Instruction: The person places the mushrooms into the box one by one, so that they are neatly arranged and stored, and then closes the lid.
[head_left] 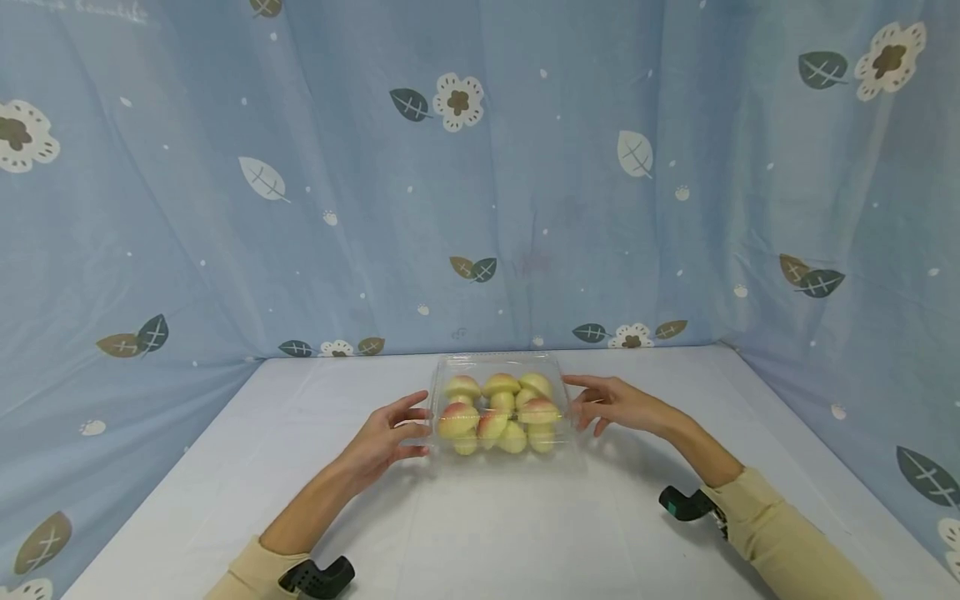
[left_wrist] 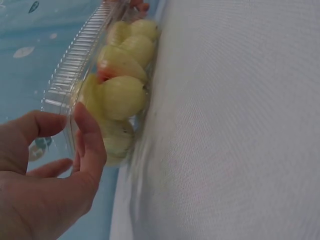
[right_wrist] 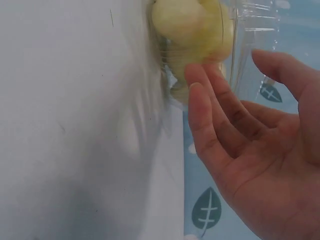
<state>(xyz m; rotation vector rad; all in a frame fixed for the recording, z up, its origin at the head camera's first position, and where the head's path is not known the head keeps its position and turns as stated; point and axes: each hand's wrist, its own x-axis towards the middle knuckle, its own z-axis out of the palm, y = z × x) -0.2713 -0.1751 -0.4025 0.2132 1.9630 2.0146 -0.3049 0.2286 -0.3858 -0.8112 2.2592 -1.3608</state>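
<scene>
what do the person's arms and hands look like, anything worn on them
Both hands are bare: no gloves, rings or watch show on the left hand or the right hand. Each arm wears a pale beige long sleeve, pushed back so the forearm is bare, on the left sleeve and the right sleeve. A small black device sits by each cuff, left and right.

clear lidded box (head_left: 501,414), mushroom-shaped buns (head_left: 495,410) inside
</scene>
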